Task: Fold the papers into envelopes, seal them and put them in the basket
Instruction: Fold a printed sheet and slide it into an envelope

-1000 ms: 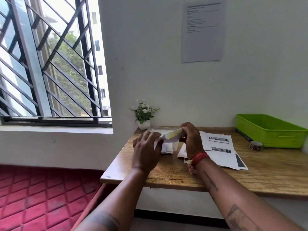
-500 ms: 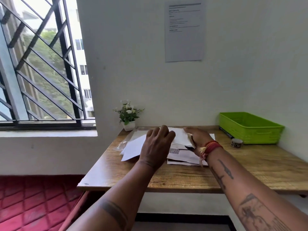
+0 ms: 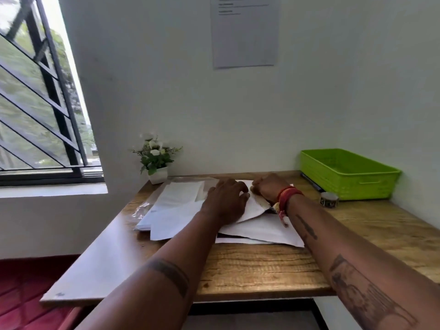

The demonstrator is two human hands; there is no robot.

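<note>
We press a fold now. Our left hand (image 3: 226, 201) lies flat and wide on the top paper (image 3: 256, 206), fingers spread, holding nothing, only pinning the sheet to the counter (image 3: 262, 265). Our right hand (image 3: 269, 188) is just beside it, closed to a loose fist with the knuckles on the same sheet; it seems to rub the crease, but we cannot tell if it pinches an edge, the view is not sharp there.

To do this step well, we should keep the left palm heavy so the paper does not slide over the loose sheets under it. The right hand should run along the fold line away from the left fingers, one firm stroke. Edges must meet before we press, because a wrong crease stays.

The basket (image 3: 345, 177) stands well apart to the right of the right hand and looks empty. The tape (image 3: 329, 200) is near, between the right wrist and the basket, ready for sealing.
</note>
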